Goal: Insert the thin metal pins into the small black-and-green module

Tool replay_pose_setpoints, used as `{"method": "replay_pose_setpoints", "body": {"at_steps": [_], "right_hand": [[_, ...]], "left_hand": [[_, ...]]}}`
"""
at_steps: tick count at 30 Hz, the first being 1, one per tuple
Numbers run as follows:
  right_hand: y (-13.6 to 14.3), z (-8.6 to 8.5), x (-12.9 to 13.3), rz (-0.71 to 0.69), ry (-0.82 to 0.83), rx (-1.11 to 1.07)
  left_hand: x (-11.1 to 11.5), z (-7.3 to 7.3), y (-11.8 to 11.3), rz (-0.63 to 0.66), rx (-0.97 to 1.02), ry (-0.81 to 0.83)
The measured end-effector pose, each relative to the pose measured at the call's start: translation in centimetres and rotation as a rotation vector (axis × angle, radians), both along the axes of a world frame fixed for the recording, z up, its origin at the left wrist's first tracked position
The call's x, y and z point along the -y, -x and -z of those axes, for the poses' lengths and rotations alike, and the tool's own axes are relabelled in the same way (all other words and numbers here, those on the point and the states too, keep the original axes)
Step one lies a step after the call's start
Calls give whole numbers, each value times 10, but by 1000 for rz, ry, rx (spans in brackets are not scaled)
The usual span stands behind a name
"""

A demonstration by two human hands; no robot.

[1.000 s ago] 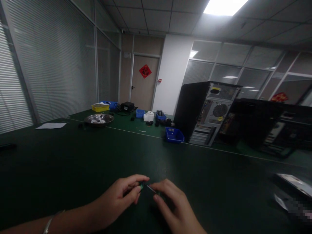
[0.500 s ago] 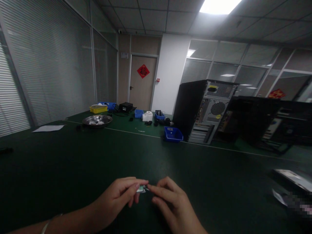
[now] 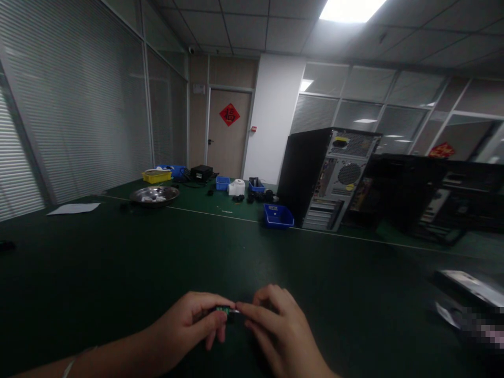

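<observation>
Above the dark green table, my left hand (image 3: 199,320) pinches a small green circuit board (image 3: 223,310) between thumb and fingers. A short, light-coloured metallic part (image 3: 234,311) sticks out from the board's right end. From the right, my right hand (image 3: 277,323) reaches in, and its index fingertip touches the board's end near that metallic part. The right fingers are bent and partly spread, with the thumb below. Whether they grip anything is hard to make out. Much of the board is covered by the left thumb and fingers.
Ahead stands a computer tower (image 3: 326,178) with a blue bin (image 3: 278,216) beside it. A metal bowl (image 3: 154,195) with small pieces and a paper sheet (image 3: 74,208) lie to the left. At the right edge is a flat, pale object (image 3: 472,283).
The board has tilted in my left hand, so a darker green face with parts shows now. Both hands stay close together. The view has shifted slightly.
</observation>
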State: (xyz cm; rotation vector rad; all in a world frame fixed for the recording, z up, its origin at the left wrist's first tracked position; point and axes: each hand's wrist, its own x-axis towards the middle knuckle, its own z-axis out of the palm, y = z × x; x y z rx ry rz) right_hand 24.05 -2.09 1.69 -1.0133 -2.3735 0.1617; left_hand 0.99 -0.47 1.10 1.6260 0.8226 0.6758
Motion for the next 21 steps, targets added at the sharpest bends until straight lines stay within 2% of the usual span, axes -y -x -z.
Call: {"method": "replay_pose_setpoints", "body": {"at_steps": [4, 9, 21], "right_hand": [[1, -1, 0, 4, 15, 10], [2, -2, -1, -12, 105, -63], [2, 4, -3, -61, 118, -224]], "left_hand": [[0, 1, 1, 14, -15, -17], [0, -2, 1, 26, 38, 55], [-2, -2, 0, 60, 114, 84]]}}
